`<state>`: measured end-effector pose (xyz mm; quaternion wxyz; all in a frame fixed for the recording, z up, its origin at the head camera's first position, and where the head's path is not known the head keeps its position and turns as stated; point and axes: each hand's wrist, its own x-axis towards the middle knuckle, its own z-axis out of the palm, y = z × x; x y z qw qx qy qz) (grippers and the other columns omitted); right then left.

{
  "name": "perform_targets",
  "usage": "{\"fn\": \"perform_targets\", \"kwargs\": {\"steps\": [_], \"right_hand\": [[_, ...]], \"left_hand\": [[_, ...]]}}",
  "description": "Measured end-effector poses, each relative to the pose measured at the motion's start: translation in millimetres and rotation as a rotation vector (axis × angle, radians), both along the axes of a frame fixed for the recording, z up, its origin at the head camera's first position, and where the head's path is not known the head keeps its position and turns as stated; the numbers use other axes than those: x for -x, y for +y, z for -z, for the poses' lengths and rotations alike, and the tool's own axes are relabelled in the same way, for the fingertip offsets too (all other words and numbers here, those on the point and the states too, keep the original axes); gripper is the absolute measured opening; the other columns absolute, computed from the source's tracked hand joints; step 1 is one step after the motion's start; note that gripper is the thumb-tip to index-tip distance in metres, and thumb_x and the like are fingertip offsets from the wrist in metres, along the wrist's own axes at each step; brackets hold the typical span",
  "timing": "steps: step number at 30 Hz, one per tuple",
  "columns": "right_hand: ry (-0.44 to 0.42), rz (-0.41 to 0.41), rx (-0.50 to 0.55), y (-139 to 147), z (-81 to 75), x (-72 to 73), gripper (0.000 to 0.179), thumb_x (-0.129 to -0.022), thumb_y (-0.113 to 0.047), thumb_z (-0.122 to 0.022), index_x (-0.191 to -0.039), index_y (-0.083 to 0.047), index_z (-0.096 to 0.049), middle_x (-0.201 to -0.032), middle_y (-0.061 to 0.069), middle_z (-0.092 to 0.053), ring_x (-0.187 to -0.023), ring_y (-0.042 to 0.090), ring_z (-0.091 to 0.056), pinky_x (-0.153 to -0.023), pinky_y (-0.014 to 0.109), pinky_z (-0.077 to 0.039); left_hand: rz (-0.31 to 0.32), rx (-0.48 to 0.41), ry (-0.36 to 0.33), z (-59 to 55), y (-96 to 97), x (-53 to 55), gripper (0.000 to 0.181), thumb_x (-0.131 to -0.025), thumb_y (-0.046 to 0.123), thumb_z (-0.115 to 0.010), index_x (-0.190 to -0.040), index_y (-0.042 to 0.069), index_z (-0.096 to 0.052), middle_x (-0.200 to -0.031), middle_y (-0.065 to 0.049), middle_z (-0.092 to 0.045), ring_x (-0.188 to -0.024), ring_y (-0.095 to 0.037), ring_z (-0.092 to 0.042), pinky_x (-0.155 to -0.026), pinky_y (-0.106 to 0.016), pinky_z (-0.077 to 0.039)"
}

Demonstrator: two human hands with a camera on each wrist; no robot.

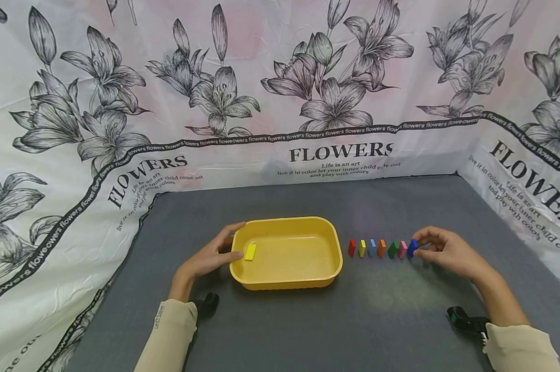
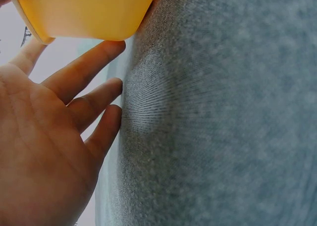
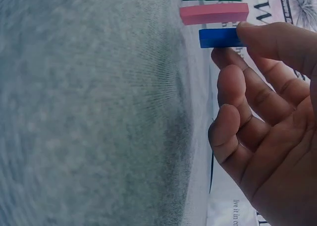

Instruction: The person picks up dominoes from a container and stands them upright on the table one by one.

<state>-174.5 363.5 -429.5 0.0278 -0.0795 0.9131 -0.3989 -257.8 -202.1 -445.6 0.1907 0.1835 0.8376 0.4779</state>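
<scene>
A yellow plastic tray point(image 1: 289, 276) rests on the grey surface, with a small yellow block point(image 1: 250, 252) inside near its left end. My left hand point(image 1: 215, 253) holds the tray's left side, thumb over the rim and forefinger at the far left corner; in the left wrist view its other fingers spread beside the outer wall. To the right of the tray, my right hand point(image 1: 447, 250) pinches a dark blue block point(image 3: 218, 38) between thumb and fingertips. That block stands at the right end of a row, beside a pink block point(image 1: 403, 250).
Left of the pink block stand green point(image 1: 392, 249), orange point(image 1: 382, 248), light blue point(image 1: 372, 248), yellow point(image 1: 362, 248) and red point(image 1: 352, 248) blocks, upright in line. A flower-printed cloth point(image 1: 243, 165) borders the grey surface point(image 1: 308, 330) at the back and sides.
</scene>
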Motion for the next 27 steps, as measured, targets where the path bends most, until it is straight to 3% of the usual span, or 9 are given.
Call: {"fn": "perform_targets", "kwargs": {"steps": [27], "right_hand": [[-0.028, -0.028, -0.020, -0.2, 5.3, 1.2, 0.033, -0.097, -0.017, -0.070, -0.124, -0.002, -0.059, -0.122, 0.026, -0.064, -0.074, 0.012, -0.065, -0.058, 0.031, -0.050]], "left_hand": [[0.008, 0.004, 0.002, 1.4, -1.7, 2.2, 0.075, -0.094, 0.034, -0.068, -0.156, 0.044, -0.027, -0.162, -0.010, -0.038, -0.146, -0.037, -0.040, -0.116, -0.071, -0.029]]}}
